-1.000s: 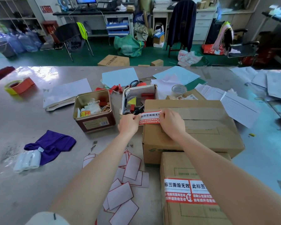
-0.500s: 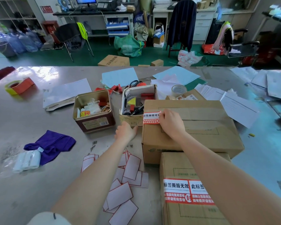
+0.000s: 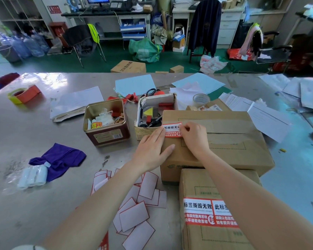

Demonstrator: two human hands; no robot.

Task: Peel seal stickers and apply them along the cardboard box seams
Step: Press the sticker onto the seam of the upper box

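A large taped cardboard box (image 3: pixel 224 141) lies on the grey table. A red-and-white seal sticker (image 3: pixel 171 129) sits over its top left edge, across the tape seam. My right hand (image 3: pixel 193 138) rests on the box top with curled fingers pressing the sticker's right end. My left hand (image 3: pixel 152 150) lies flat with straight fingers against the box's left corner, just under the sticker. A smaller cardboard box (image 3: pixel 215 213) stands nearest me and carries two seal stickers (image 3: pixel 206 212) side by side. Several empty sticker backings (image 3: pixel 134 212) lie scattered on the table.
A brown metal tin (image 3: pixel 107 121) and a small open carton of tools (image 3: pixel 152 112) stand just left of the large box. A purple cloth (image 3: pixel 60 159) and white rolls (image 3: pixel 33 176) lie at left. Tape rolls (image 3: pixel 201 100) and loose papers (image 3: pixel 267 120) sit behind and right.
My left hand let go of the sticker's left end, dropped away, then came back flat against the box's left corner. The sticker now lies down on the box edge.
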